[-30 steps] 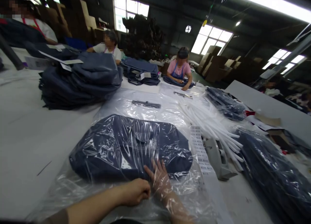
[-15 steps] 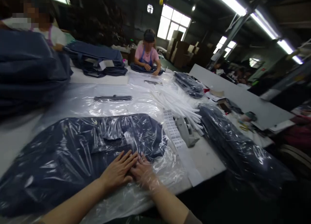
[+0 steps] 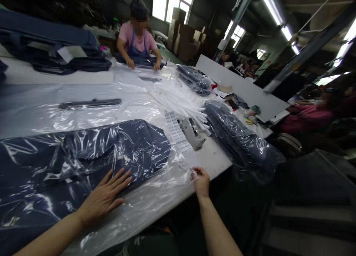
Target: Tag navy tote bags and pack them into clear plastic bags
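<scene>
A dark navy bag (image 3: 83, 156) lies flat inside a clear plastic bag (image 3: 155, 189) on the white table (image 3: 214, 159) in front of me. My left hand (image 3: 104, 196) rests open and flat on the plastic over the navy bag, fingers spread. My right hand (image 3: 200, 181) is at the table's near edge, fingers pinched on the open end of the clear plastic bag. A strip of white labels (image 3: 175, 132) and a grey tape dispenser (image 3: 192, 133) sit just beyond my right hand.
A bundle of white tubes (image 3: 178, 102) lies mid-table. Wrapped navy bags (image 3: 239, 141) are stacked at the right edge, and more (image 3: 194, 80) lie farther back. Unwrapped navy bags (image 3: 50, 48) are piled far left. A person in a pink shirt (image 3: 137, 41) works at the far end.
My right hand has come out from inside the plastic bag and moved right to pinch its open end. My left hand stays flat on the bag. The view has swung right.
</scene>
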Motion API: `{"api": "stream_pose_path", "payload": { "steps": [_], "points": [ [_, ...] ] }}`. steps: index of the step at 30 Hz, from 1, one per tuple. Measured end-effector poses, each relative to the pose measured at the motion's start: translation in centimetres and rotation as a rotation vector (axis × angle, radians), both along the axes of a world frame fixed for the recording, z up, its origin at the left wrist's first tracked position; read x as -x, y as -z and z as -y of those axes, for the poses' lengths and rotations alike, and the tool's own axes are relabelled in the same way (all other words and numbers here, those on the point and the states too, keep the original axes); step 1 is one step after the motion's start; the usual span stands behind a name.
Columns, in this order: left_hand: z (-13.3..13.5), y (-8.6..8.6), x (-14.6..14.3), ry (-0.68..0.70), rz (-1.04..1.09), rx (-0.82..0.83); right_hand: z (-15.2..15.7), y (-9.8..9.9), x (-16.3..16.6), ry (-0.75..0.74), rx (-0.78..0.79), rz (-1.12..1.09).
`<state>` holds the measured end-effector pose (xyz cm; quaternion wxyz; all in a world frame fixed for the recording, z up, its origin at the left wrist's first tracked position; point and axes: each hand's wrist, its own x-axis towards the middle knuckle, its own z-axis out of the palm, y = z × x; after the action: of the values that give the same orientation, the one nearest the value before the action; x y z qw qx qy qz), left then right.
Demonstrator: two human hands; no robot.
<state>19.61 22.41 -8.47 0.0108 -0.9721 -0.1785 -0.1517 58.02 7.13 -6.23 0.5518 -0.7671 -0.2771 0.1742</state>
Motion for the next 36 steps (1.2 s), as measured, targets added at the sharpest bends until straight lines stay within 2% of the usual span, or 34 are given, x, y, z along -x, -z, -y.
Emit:
{"api": "stream_pose_path", "payload": {
  "steps": [2,4,6,9,11,13,15,17,19,21,22,23,24,26,28,30,31,33,34,36],
  "points": [
    [0.2,0.1,0.3,0.024,0.017,0.006,1.0,0.4,-1.3,0.024,0.016,-0.032],
    [0.7,0.1,0.4,0.108,-0.019,-0.002,3.0,0.9,-2.2,0.017,0.048,-0.046],
    [1.3,0.0,0.1,0.182,-0.076,0.008,5.0,0.9,-3.0,-0.034,0.09,-0.048],
    [2.0,0.1,-0.4,0.186,-0.117,0.055,6.6,0.0,-4.9,-0.153,0.124,-0.051],
    [2.1,0.2,-0.6,0.186,-0.138,0.068,6.3,-0.8,-6.8,-0.228,0.088,0.141],
    [2.0,0.3,-0.5,0.188,-0.153,0.064,4.8,-1.2,-8.7,-0.334,0.028,0.587],
    [2.0,0.3,-0.5,0.188,-0.154,0.053,2.5,-1.2,-10.1,-0.545,-0.02,1.078],
    [2.0,0.2,-0.4,0.187,-0.145,0.048,-0.1,-1.4,-10.2,-0.856,-0.028,1.307],
    [2.0,0.2,-0.4,0.175,-0.137,0.062,-2.5,-2.0,-9.1,-1.214,0.027,1.229],
    [1.9,0.3,-0.4,0.165,-0.13,0.1,-4.2,-2.9,-7.3,-1.523,0.141,0.89],
    [1.8,0.4,-0.4,0.164,-0.128,0.127,-4.8,-3.4,-6.3,-1.575,0.189,0.657],
    [1.8,0.3,-0.5,0.166,-0.122,0.157,-5.2,-3.8,-5.4,-1.535,0.214,0.429],
    [1.8,0.1,-0.6,0.173,-0.124,0.191,-5.6,-4.1,-4.5,-1.435,0.222,0.243],
    [2.0,-0.9,-0.9,0.193,-0.152,0.276,-6.2,-3.9,-3.5,-1.178,0.2,0.034],
    [2.2,-2.8,-1.0,0.204,-0.172,0.37,-6.9,-3.0,-3.2,-0.929,0.169,-0.083],
    [2.2,-5.4,-0.2,0.179,-0.138,0.437,-7.8,-1.4,-3.5,-0.674,0.164,-0.234],
    [2.1,-6.8,1.0,0.153,-0.102,0.448,-8.2,-0.5,-3.9,-0.557,0.174,-0.303],
    [2.0,-9.7,5.1,0.099,-0.039,0.435,-8.9,1.0,-4.7,-0.462,0.215,-0.335],
    [2.1,-11.1,8.1,0.045,-0.021,0.414,-9.2,1.6,-5.1,-0.462,0.236,-0.29],
    [3.1,-13.3,15.4,-0.158,-0.042,0.359,-9.5,2.2,-5.7,-0.472,0.238,-0.138]
  ]
}}
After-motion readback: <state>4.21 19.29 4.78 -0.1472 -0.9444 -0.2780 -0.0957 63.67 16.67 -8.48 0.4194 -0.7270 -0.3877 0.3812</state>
